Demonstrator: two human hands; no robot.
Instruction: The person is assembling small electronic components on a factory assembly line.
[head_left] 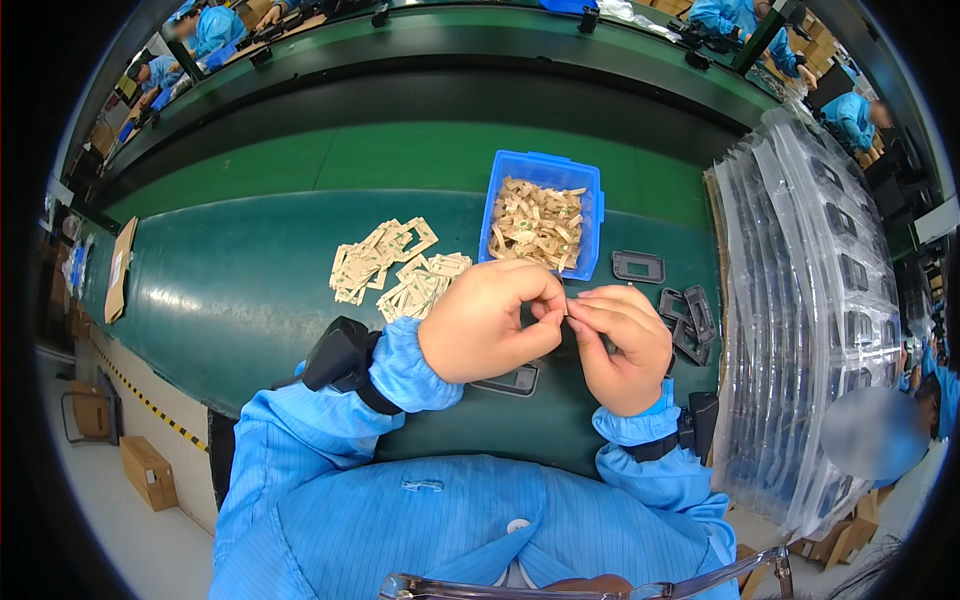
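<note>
My left hand [492, 322] and my right hand [625, 345] meet over the green table, each with thumb and forefinger pinched. Between their fingertips is something small and thin that I cannot make out. Just beyond them stands a blue bin [597, 235] full of small tan strips [535, 215]. Left of the bin lie loose piles of flat tan frame-shaped pieces [375, 260], partly behind my left hand. Below my hands a dark rectangular plastic frame [515, 381] lies on the table, partly covered. More dark frames [638, 266] lie to the right of the bin, several of them heaped together.
Tall stacked clear plastic trays [790, 300] with dark parts line the right side. A flat cardboard piece [121, 270] sits at the table's left end. Cardboard boxes [148, 472] stand on the floor at left. Across the dark raised ledge [440, 90], people in blue work at benches.
</note>
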